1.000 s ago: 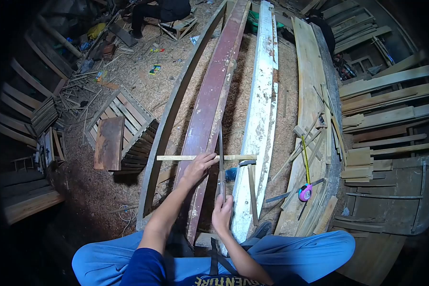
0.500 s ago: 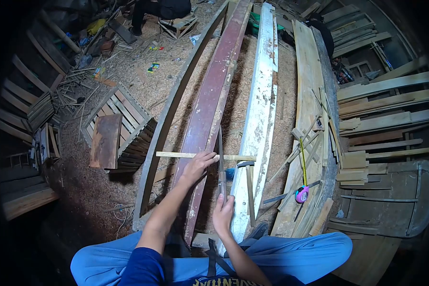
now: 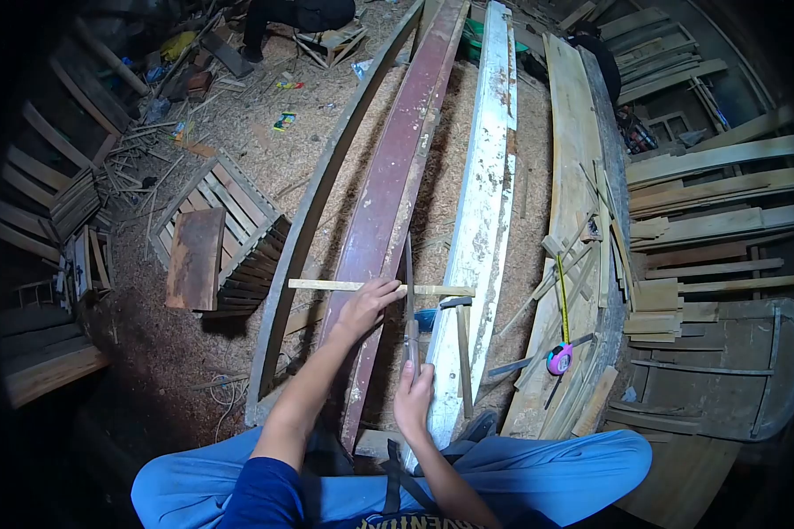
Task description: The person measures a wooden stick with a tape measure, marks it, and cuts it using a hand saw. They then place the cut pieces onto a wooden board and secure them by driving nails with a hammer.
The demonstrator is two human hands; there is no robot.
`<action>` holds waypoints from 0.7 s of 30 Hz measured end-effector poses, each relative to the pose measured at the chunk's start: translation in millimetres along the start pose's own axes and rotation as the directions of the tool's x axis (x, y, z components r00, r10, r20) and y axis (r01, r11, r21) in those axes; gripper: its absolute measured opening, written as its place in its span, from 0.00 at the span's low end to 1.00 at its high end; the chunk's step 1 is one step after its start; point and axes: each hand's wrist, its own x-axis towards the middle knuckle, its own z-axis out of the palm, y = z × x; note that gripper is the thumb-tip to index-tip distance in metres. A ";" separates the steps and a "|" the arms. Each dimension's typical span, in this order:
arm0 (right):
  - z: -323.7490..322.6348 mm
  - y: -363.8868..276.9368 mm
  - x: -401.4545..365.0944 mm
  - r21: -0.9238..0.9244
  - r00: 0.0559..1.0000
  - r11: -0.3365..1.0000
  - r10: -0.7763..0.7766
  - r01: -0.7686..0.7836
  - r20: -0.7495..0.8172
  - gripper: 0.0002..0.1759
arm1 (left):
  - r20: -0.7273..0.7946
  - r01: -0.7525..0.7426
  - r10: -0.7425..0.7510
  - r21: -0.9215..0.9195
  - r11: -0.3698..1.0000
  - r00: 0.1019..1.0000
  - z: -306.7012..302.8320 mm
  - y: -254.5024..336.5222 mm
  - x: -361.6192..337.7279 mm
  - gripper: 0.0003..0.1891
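My left hand [image 3: 364,310] presses a narrow wooden strip [image 3: 318,285] down on the dark red plank [image 3: 397,159]. The strip lies crosswise, its right end reaching the white-painted plank [image 3: 481,194]. In my right hand [image 3: 413,401] is the handle of a hand saw [image 3: 409,304]. Its thin blade, seen nearly edge-on, crosses the strip just right of my left fingers; the teeth cannot be made out. A square-like tool [image 3: 465,353] with a dark head lies on the white plank, close to the strip's right end.
A pink tape measure [image 3: 558,359] with its yellow tape out lies on the right-hand boards [image 3: 573,115], among offcuts. A slatted wooden crate [image 3: 243,198] stands left. Stacked planks [image 3: 723,189] line the right side. Another person [image 3: 295,16] sits at the far back.
Very little differs. My hands, the strip and the saw keep nearly the same places; the view has shifted slightly.
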 end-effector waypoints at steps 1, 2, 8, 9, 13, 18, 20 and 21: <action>1.0 1.2 1.3 -0.003 1.000 1.000 0.002 -0.002 -0.002 0.22 | -0.009 -0.018 0.018 0.005 1.000 1.000 1.3 -2.2 0.4 0.32; 3.5 2.2 3.3 -0.049 1.000 0.999 -0.013 0.012 -0.013 0.23 | -0.016 -0.037 0.037 0.010 0.999 0.999 3.3 -3.0 -0.2 0.33; 4.5 3.6 4.0 -0.043 1.000 0.999 -0.007 0.006 -0.011 0.22 | -0.034 -0.055 0.056 0.036 0.998 0.998 -1.2 -4.5 1.0 0.35; 4.5 8.4 6.0 -0.069 0.999 0.997 -0.040 0.038 -0.025 0.22 | -0.036 -0.069 0.070 0.039 0.997 0.997 6.0 -5.8 -0.4 0.35; -1.0 -1.9 -5.3 -0.005 1.000 1.000 -0.018 0.018 -0.023 0.21 | -0.033 -0.029 0.029 0.010 1.000 0.999 3.7 -1.6 -1.4 0.32; 3.5 3.2 3.0 -0.051 0.999 0.999 -0.012 0.010 -0.031 0.21 | -0.043 -0.061 0.062 0.011 0.998 0.997 4.6 -1.2 -0.1 0.33; 2.9 3.1 -1.2 -0.035 1.000 0.999 0.008 -0.009 -0.016 0.22 | -0.046 -0.063 0.063 0.021 0.998 0.997 -2.2 -0.4 0.9 0.33; 1.9 0.7 -2.5 -0.035 1.000 0.999 0.004 -0.004 -0.014 0.22 | -0.038 -0.051 0.051 0.016 0.999 0.998 -2.7 1.2 0.5 0.34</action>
